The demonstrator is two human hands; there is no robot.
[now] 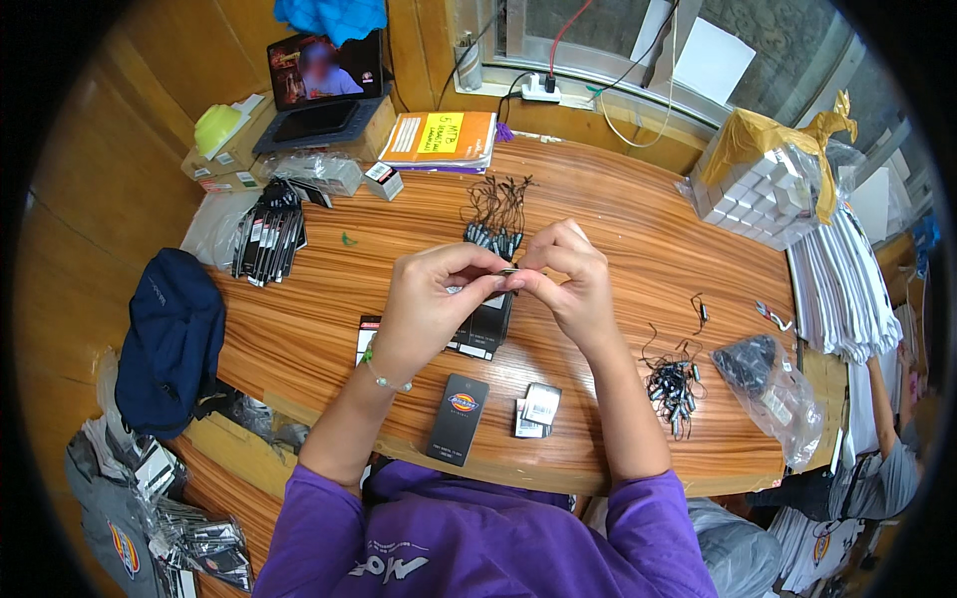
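Over the middle of the table, my left hand and my right hand meet, thumbs and fingertips pinched together. Between them is a small dark thing, seen edge-on and too small to name. Beneath my hands lie black hang tags, partly hidden, and a bunch of tag cords fans out beyond them. Closer to me, a single black hang tag lies flat beside a couple of white barcode labels. Right of my right forearm sits a pile of loose black cords.
Stacked black tags and a navy pouch are at left. A tablet and notebooks stand at the back. On the right are a clear bag, small snips, bagged white boxes and another person's arm.
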